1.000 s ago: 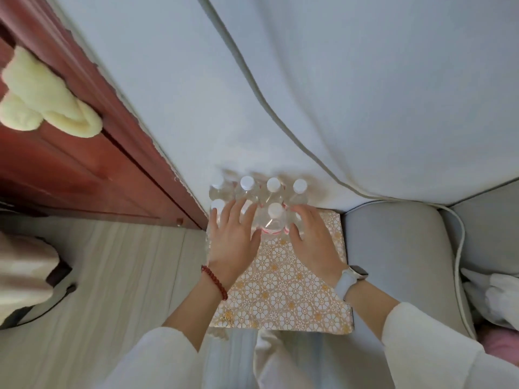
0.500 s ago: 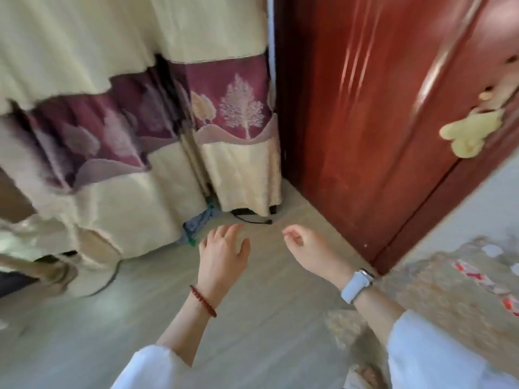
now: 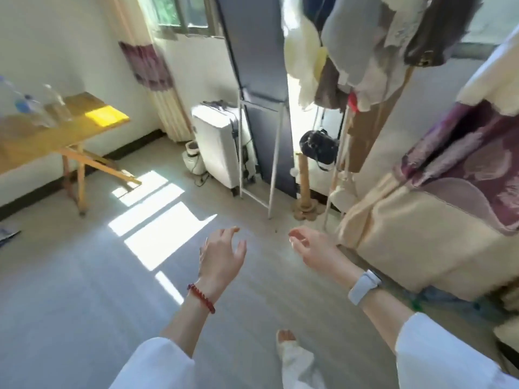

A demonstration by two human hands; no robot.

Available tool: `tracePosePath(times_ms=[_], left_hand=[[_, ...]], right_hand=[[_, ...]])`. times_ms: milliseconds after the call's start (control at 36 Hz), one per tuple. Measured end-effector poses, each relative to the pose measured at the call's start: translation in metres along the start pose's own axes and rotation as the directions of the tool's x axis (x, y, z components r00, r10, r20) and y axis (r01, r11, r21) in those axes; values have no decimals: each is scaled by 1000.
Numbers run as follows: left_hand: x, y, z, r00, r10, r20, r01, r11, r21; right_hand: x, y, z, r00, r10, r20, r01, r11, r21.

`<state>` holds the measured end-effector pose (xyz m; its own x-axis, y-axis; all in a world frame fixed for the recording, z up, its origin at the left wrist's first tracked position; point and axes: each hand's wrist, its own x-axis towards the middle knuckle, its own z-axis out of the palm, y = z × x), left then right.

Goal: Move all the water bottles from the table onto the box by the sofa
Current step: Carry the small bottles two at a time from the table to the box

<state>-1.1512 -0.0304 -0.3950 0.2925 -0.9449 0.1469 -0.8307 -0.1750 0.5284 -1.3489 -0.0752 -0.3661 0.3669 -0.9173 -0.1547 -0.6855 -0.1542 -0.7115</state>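
Clear water bottles (image 3: 54, 106) stand blurred on a wooden table (image 3: 70, 133) at the far left, one with a blue label (image 3: 24, 105). My left hand (image 3: 222, 256), with a red bead bracelet, hangs over the floor with fingers apart and nothing in it. My right hand (image 3: 314, 249), with a white watch on the wrist, is also empty with loosely curled fingers. Both hands are well away from the table. The box and the sofa are out of view.
A white suitcase (image 3: 216, 144) and a standing mirror (image 3: 258, 94) stand by the far wall. A clothes rack with hanging garments (image 3: 356, 51) and a draped cream and purple cloth (image 3: 438, 206) fill the right side. Sunlit floor (image 3: 157, 220) lies ahead.
My view has swung from the bottles on the patterned box, past the red door, round to the room with the table. Both hands left the bottles and are empty.
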Motion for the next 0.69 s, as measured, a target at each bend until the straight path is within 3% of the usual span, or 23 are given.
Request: tracePosePath(times_ms=[139, 389, 528, 694], left_hand=[[95, -80, -61, 973, -183, -137, 193, 979, 61], [207, -193, -180, 836, -416, -358, 458, 888, 36], [236, -282, -222, 750, -520, -410, 575, 818, 15], [289, -410, -275, 676, -557, -482, 619, 784, -39]], right_hand=[[139, -82, 42, 969, -205, 134, 210, 978, -19], [320, -257, 132, 803, -520, 291, 538, 842, 18], [385, -333, 206, 713, -609, 348, 624, 777, 82], [465, -424, 305, 659, -635, 404, 654, 749, 111]])
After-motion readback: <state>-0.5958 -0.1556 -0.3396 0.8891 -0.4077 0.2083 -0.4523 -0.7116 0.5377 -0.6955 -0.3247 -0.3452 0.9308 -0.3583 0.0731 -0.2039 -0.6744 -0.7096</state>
